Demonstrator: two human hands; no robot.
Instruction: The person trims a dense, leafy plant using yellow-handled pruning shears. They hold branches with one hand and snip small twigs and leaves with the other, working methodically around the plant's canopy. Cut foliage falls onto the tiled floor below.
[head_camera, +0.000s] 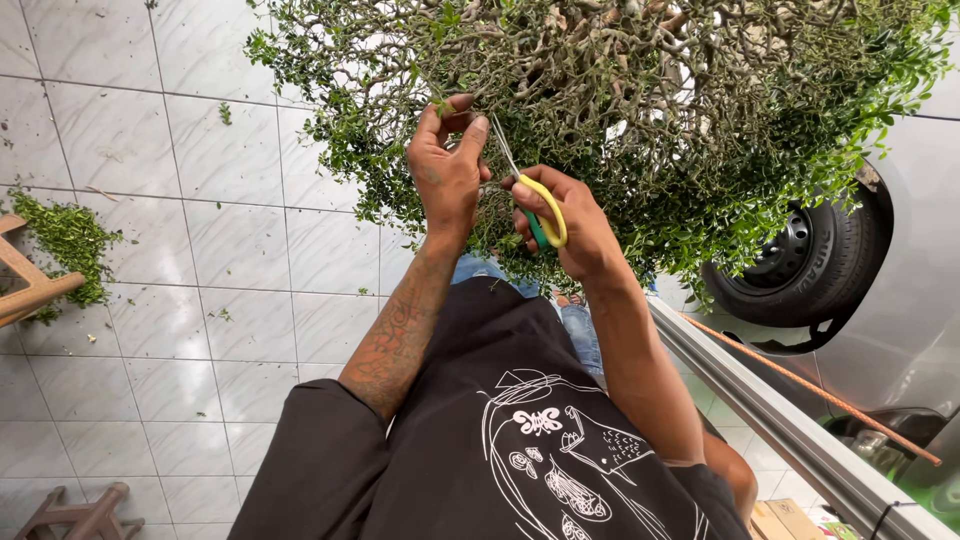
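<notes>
A dense small-leaved bush (640, 110) with twisted pale branches fills the upper middle and right of the head view. My left hand (445, 170) reaches into its lower left side and pinches a thin twig between thumb and fingers. My right hand (565, 225) grips scissors with yellow and green handles (545, 205). The metal blades point up and left, into the foliage right beside my left fingers. My dark printed shirt and blue jeans show below the hands.
White floor tiles (180, 300) carry scattered leaf clippings, with a heap of cut greenery (65, 240) at the left beside a wooden piece (30, 285). A car wheel (800, 270) stands right. A metal rail (780, 420) and orange rope (800, 380) run diagonally.
</notes>
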